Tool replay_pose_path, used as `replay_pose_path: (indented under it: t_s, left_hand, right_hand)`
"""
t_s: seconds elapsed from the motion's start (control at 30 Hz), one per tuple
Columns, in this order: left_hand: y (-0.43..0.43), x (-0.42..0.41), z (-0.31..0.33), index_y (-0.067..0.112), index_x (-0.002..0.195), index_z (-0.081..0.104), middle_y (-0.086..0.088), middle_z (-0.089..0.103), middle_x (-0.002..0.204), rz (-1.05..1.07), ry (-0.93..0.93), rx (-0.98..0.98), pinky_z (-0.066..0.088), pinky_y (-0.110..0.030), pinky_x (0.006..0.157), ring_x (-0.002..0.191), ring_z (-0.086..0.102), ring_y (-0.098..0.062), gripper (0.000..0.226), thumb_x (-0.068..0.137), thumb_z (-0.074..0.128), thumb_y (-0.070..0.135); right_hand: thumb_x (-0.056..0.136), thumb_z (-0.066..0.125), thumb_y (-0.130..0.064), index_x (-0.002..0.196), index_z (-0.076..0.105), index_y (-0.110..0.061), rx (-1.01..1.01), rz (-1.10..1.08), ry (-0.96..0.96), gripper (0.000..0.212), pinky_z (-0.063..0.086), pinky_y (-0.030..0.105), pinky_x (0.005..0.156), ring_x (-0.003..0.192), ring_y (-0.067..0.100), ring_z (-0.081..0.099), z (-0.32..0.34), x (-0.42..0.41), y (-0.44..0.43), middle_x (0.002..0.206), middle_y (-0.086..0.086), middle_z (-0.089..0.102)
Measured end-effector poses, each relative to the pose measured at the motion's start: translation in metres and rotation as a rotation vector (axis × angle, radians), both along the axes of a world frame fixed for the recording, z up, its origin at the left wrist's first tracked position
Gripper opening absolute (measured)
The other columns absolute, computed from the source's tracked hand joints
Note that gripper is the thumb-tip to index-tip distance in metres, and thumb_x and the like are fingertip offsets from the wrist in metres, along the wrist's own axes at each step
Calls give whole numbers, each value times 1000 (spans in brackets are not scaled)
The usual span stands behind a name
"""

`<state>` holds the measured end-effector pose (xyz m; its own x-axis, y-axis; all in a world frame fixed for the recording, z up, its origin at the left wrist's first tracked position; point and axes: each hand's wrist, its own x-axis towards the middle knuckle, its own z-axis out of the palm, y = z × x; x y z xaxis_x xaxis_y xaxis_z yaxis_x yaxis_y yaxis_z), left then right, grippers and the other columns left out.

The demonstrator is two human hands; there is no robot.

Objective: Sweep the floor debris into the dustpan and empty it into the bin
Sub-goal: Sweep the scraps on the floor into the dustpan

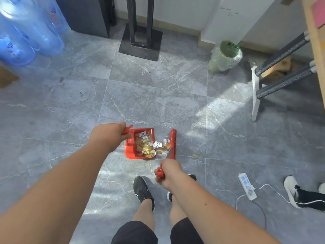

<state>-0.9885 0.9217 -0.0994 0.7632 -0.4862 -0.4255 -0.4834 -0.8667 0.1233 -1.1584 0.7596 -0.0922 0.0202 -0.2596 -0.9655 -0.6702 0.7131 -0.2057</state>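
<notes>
A red dustpan (130, 150) lies on the grey tiled floor in front of my feet, its mouth facing right. My left hand (109, 133) grips its handle at the top left. Yellow and white paper scraps (149, 149) fill the pan and spill across its lip toward a red broom head (173, 142), which stands just right of the pile. My right hand (168, 174) is closed around the broom's red handle, below the head. One small scrap (194, 155) lies alone on the tile to the right of the broom. A bin lined with a green bag (226, 56) stands at the far right by the wall.
Blue water jugs (26, 32) crowd the top left. A black stand base (140, 43) sits at the back centre. A chair with black padded bars (281, 67) is at the right. A white power strip (247, 186) with cables lies at lower right, beside another person's shoe (293, 191).
</notes>
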Motion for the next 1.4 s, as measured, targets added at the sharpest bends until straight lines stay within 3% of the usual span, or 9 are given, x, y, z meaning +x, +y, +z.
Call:
replay_pose_path:
  t_s: [0.27,0.4,0.53,0.63,0.77,0.87,1.03,1.23,1.4]
  left_hand:
    - [0,-1,-4,27,87,44,8,54,69,2,2,-6,37,-30,52,65,55,-19,40,93,48,66]
    - [1,0,-7,28,85,44,8,56,68,11,6,-9,43,-29,54,62,55,-16,40,93,48,67]
    - [-1,0,-7,27,83,44,8,55,67,5,-8,-10,40,-28,52,62,55,-16,43,92,47,69]
    - [-2,1,-6,26,83,45,8,56,67,-5,-18,-5,39,-28,50,60,54,-14,45,92,45,70]
    - [-4,2,-6,26,81,44,7,57,67,-4,-31,9,39,-28,50,58,53,-14,47,91,43,72]
    - [-7,3,-6,27,80,43,7,57,66,-7,-33,13,39,-28,50,58,54,-14,48,90,42,73]
    - [-10,2,-6,27,79,42,7,56,65,-12,-49,21,39,-27,50,57,53,-13,48,89,40,74]
    - [-11,0,-4,26,82,44,8,57,66,6,-38,38,38,-28,49,58,54,-13,46,91,43,72]
    - [-15,0,1,27,84,45,8,56,67,17,-31,44,36,-27,49,60,54,-13,43,92,44,70]
  right_hand:
    - [96,42,4,93,55,-5,-120,-116,11,16,27,14,36,27,11,35,7,-17,-19,51,4,42]
    - [95,44,4,89,50,-8,-184,-193,15,15,29,13,34,31,13,37,-8,-30,-47,57,6,41]
    - [96,45,4,95,50,-9,-239,-208,35,14,30,13,33,28,12,36,-28,-47,-85,58,7,38]
    - [99,43,4,85,43,-12,-200,-249,6,21,26,11,30,23,8,33,-34,-60,-109,60,5,32]
    - [102,45,-1,91,46,-12,-123,-303,-50,16,24,11,29,31,7,36,-38,-65,-119,60,2,32]
    - [102,47,-3,90,48,-9,-67,-302,-76,13,26,12,30,40,9,39,-36,-64,-112,60,3,36]
    - [102,49,-5,90,52,-5,19,-276,-124,12,27,15,27,35,9,43,-24,-55,-89,63,7,45]
    - [101,46,-3,92,56,-8,-23,-76,-95,14,28,16,36,44,14,39,-10,-45,-74,63,8,44]
    - [101,45,-2,93,55,-8,-22,-55,-100,14,27,15,36,43,14,39,-5,-39,-71,61,8,42]
